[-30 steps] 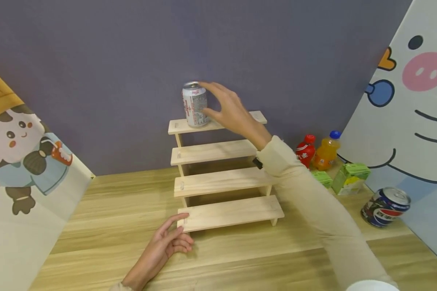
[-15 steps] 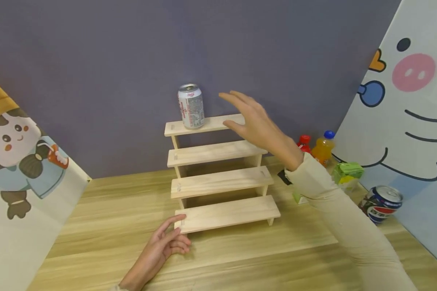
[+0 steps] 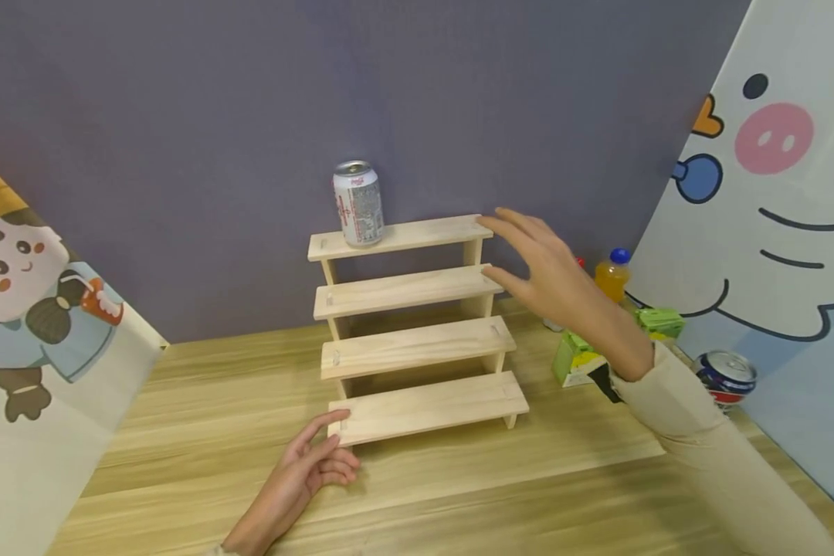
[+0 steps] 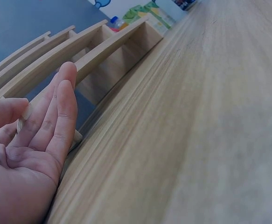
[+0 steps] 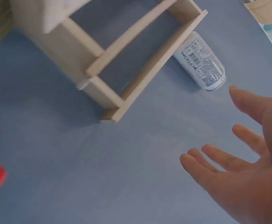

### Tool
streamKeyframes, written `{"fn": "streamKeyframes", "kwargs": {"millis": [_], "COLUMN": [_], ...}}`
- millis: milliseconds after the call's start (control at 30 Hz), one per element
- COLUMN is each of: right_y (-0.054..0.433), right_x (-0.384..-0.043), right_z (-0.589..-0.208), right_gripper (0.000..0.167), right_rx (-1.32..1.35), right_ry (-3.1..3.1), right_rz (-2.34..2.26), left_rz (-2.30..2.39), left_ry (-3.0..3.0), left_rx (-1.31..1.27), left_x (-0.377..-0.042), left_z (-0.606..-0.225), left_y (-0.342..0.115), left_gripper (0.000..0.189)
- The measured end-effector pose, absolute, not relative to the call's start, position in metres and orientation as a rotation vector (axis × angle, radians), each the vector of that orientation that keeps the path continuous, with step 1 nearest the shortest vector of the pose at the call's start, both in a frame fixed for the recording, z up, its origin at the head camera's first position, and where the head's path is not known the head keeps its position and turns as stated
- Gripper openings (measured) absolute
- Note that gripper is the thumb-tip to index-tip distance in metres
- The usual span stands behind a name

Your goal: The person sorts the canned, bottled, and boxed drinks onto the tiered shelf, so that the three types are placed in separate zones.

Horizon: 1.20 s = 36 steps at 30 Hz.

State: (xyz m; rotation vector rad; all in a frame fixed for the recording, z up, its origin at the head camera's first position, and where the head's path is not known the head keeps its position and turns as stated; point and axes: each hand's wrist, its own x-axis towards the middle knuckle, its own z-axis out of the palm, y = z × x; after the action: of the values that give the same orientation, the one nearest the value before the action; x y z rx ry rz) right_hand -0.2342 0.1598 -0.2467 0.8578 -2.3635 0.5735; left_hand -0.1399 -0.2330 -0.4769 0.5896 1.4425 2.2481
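Observation:
A wooden step rack (image 3: 417,347) with several tiers stands against the back wall. On the left part of its top tier, a white and silver drink can (image 3: 360,205) stands upright. My left hand (image 3: 295,483) holds the left end of the lowest tier between thumb and index finger, the other fingers loosely bent below. My right hand (image 3: 552,270) hovers off the rack's right side, fingers spread and nothing in it. The right wrist view shows the can (image 5: 201,63) apart from that hand's fingertips (image 5: 233,93).
Right of the rack stand green drink cartons (image 3: 571,359), an orange drink bottle (image 3: 611,276) with a blue cap, and a dark blue can (image 3: 726,374). A red bottle is mostly hidden behind the right hand. Cartoon-printed panels (image 3: 771,239) flank the wooden tabletop (image 3: 236,401).
My right hand has drawn away from the can, moving right and down past the rack's right end. The can stays on the top tier. My left hand keeps its place.

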Motion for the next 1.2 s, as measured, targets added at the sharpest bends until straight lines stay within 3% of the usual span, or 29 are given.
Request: {"fn": "streamKeyframes", "kwargs": {"millis": [767, 1200], "right_y": [0.258, 0.339], "right_x": [-0.171, -0.150], "right_z": [-0.312, -0.360], "right_gripper": [0.070, 0.070], "right_rx": [0.625, 0.310], "right_ry": [-2.372, -2.418], "right_rz": [0.541, 0.626], "left_rz": [2.248, 2.256], "left_ry": [1.442, 1.439], "left_rx": [0.569, 0.580], "left_x": [-0.138, -0.139], "left_z": [-0.477, -0.476], "left_y": [-0.232, -0.231], "left_gripper": [0.046, 0.046]}}
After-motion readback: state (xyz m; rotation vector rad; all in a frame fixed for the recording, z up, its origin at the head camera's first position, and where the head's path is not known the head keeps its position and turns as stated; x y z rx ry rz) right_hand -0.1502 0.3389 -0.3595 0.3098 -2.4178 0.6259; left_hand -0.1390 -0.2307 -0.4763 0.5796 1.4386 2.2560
